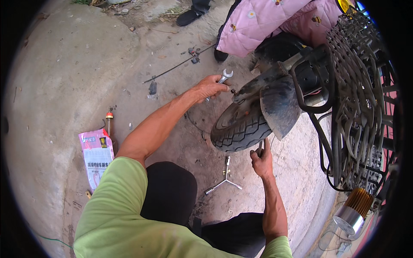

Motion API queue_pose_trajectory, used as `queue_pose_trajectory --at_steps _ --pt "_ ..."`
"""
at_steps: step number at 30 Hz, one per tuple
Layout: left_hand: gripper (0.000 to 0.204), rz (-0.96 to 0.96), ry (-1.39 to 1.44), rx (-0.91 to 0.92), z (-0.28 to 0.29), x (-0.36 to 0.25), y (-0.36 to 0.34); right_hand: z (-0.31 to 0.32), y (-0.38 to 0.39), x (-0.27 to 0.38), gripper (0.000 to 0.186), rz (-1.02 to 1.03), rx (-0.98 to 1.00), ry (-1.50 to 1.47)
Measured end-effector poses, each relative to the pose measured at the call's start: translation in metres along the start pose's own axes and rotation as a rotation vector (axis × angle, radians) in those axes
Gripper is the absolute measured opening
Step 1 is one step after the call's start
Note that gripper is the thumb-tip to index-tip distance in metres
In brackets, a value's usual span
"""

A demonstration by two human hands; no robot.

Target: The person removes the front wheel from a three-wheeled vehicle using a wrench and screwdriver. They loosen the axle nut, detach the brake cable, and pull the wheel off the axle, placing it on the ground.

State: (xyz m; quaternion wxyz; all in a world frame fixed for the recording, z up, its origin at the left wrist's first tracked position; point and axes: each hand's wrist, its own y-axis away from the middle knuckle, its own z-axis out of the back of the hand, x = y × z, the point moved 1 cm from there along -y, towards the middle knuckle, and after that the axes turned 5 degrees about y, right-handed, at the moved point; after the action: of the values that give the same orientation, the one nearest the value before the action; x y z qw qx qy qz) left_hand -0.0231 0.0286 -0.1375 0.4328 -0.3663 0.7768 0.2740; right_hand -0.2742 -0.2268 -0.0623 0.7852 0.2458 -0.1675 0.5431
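Beside the black rubber tyre (241,127), the left hand (211,87) grips a silver open-ended steel spanner (223,77) that could slip off, while the right hand (261,160) pinches a thin tool.

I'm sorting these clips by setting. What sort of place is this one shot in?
Probably an outdoor, roadside-style repair spot for scooters or motorbikes. The work is done on bare concrete ground, beside a wheel under its mudguard. The left hand holds an open-ended wrench, and a three-way socket wrench lies on the ground.

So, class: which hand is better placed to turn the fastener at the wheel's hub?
Left, probably. The left hand already holds the wrench beside the hub, above the tyre. The right hand sits lower, under the tyre.
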Motion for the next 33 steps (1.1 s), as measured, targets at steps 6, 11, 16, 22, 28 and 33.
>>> queue_pose_trajectory --at_steps 6,11,16,22,28,33 --pt "0.024 -0.025 -0.144 0.006 -0.019 0.011 -0.011 -0.006 0.0 -0.004 0.082 -0.007 0.009 -0.051" --pt "0.022 0.031 -0.19 -0.126 -0.019 0.011 -0.013 -0.009 0.001 0.004 0.082 -0.031 0.014 -0.083" --pt "0.024 0.118 -0.224 -0.169 -0.037 -0.014 0.005 -0.007 0.003 0.002 0.081 -0.048 0.009 -0.074" --pt "0.023 0.039 -0.171 -0.108 -0.028 0.005 -0.009 -0.008 0.001 0.005 0.067 -0.035 0.039 -0.158" --pt "0.03 0.092 -0.067 -0.16 -0.022 0.013 -0.016 -0.008 -0.002 0.009 0.058 -0.038 0.034 -0.197" --pt "0.034 0.03 -0.151 -0.23 0.01 0.016 0.018 -0.014 -0.01 0.01 0.06 -0.008 0.095 -0.224"
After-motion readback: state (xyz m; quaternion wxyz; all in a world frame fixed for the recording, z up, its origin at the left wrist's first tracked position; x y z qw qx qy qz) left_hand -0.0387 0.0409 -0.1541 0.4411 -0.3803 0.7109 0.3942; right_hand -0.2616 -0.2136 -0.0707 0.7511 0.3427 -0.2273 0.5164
